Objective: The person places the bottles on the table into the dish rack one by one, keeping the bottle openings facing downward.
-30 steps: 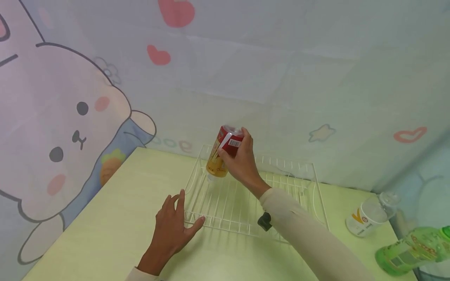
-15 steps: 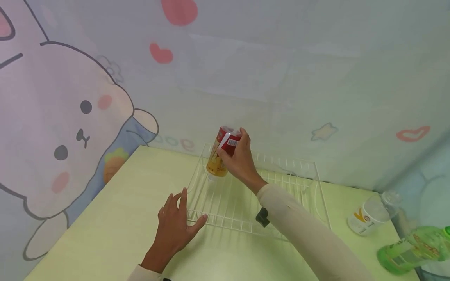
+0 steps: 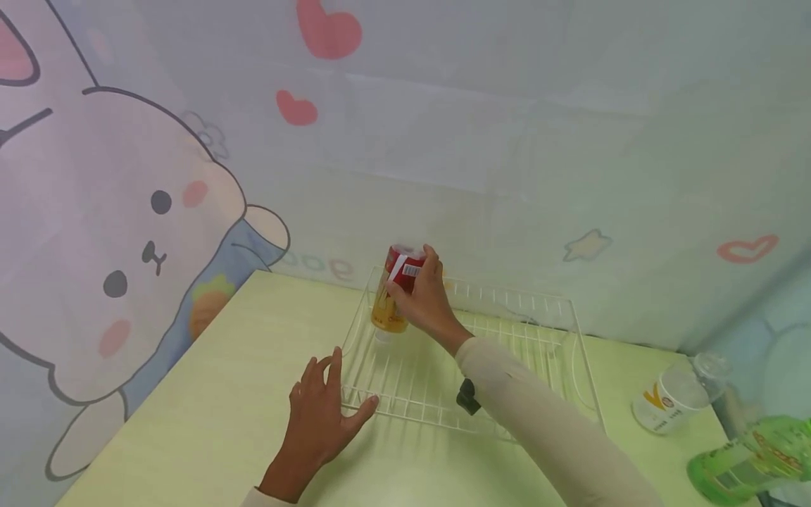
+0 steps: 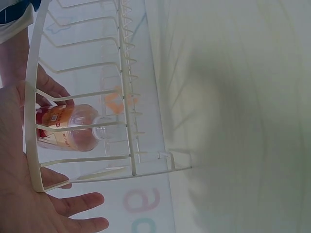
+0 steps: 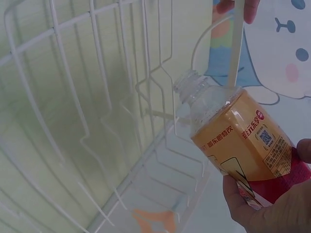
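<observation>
My right hand (image 3: 426, 299) grips a clear plastic drink bottle (image 3: 397, 285) with a red and orange label. The bottle is upside down and tilted, its uncapped neck (image 5: 188, 86) pointing down over the left part of a white wire rack (image 3: 437, 415). Fingers curl round the red base end. At the rack's left front corner lies my left hand (image 3: 319, 408), fingers spread and fairly straight. Its thumb runs along the front rim, and in the left wrist view its fingers (image 4: 85, 201) reach past the corner wire.
To the right on the pale green table (image 3: 209, 429) stand a clear bottle with a white label (image 3: 662, 405) and a green bottle (image 3: 747, 465). A cloth backdrop (image 3: 475, 141) with a rabbit and hearts rises behind the table.
The bottle and right hand have come slightly lower and left over the rack. The left hand keeps its place at the corner; the whole view has shifted a little.
</observation>
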Available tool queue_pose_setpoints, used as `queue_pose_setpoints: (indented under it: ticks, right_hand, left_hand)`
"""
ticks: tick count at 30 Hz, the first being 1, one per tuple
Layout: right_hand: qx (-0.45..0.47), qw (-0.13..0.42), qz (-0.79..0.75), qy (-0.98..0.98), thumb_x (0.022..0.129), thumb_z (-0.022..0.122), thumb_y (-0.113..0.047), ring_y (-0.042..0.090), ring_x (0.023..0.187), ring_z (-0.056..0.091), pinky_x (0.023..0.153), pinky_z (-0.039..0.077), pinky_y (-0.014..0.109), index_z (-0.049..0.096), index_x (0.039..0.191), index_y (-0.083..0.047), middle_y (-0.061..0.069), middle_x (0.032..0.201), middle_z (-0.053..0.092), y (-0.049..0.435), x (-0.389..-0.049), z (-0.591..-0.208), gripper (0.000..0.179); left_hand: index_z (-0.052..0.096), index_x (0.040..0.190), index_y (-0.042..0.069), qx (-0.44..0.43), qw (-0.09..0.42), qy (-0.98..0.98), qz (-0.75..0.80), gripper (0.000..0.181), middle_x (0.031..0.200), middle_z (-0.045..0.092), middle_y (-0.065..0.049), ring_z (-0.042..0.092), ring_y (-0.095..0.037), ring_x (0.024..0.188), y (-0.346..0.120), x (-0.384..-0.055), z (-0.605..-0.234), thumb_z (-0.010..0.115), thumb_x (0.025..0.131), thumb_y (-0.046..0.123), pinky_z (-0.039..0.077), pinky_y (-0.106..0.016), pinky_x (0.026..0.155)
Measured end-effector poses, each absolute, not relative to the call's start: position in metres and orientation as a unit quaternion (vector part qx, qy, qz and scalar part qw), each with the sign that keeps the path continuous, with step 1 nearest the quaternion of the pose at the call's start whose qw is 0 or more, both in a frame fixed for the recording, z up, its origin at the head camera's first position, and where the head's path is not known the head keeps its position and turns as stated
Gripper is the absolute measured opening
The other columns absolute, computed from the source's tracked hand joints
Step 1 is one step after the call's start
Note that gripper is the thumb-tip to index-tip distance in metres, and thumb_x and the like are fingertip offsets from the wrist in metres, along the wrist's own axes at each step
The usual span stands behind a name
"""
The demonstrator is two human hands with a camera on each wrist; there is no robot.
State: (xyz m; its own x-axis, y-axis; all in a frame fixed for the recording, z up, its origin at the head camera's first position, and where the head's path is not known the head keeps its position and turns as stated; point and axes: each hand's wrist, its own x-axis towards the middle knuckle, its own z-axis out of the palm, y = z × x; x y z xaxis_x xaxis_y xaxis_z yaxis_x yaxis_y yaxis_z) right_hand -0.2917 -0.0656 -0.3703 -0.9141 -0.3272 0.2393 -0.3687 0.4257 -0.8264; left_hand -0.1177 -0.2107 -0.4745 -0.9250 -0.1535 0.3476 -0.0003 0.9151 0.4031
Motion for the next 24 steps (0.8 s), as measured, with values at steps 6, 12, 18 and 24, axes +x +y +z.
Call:
queue_pose_setpoints:
  ticks: [6, 12, 18, 24]
  right_hand:
    - [0.204, 0.018, 0.484, -0.851, 0.093, 0.067, -0.029, 0.037, 0.130, 0.044, 0.108, 0.040, 0.050, 0.008, 0.154, -0.006, 0.020, 0.151, 0.028, -0.066, -0.294, -0.375, 0.089]
    - [0.194, 0.005, 0.481, -0.855, 0.093, 0.068, -0.028, 0.038, 0.130, 0.044, 0.107, 0.040, 0.052, 0.008, 0.155, -0.007, 0.020, 0.150, 0.028, -0.065, -0.294, -0.381, 0.089]
    - [0.202, 0.000, 0.481, -0.853, 0.095, 0.066, -0.028, 0.037, 0.128, 0.047, 0.105, 0.042, 0.051, 0.007, 0.155, -0.007, 0.019, 0.149, 0.027, -0.068, -0.296, -0.383, 0.088]
    - [0.194, -0.001, 0.476, -0.858, 0.094, 0.067, -0.030, 0.037, 0.128, 0.047, 0.105, 0.043, 0.051, 0.007, 0.155, -0.008, 0.019, 0.149, 0.028, -0.071, -0.298, -0.389, 0.088]
  left_hand:
    - [0.031, 0.153, -0.001, 0.041, 0.195, -0.958, -0.204, 0.098, 0.141, 0.046, -0.021, 0.034, -0.047, 0.139, -0.208, -0.119, -0.477, 0.067, 0.084, 0.060, 0.035, -0.072, 0.096]
    - [0.031, 0.153, 0.000, 0.041, 0.189, -0.960, -0.202, 0.099, 0.141, 0.046, -0.021, 0.034, -0.047, 0.139, -0.207, -0.119, -0.479, 0.065, 0.085, 0.062, 0.036, -0.072, 0.095]
    - [0.032, 0.153, 0.000, 0.044, 0.193, -0.959, -0.204, 0.098, 0.141, 0.046, -0.021, 0.034, -0.048, 0.138, -0.208, -0.119, -0.477, 0.067, 0.084, 0.061, 0.036, -0.072, 0.096]
    - [0.032, 0.153, 0.000, 0.041, 0.194, -0.959, -0.201, 0.098, 0.140, 0.047, -0.022, 0.035, -0.048, 0.138, -0.210, -0.119, -0.477, 0.066, 0.085, 0.061, 0.036, -0.072, 0.095]
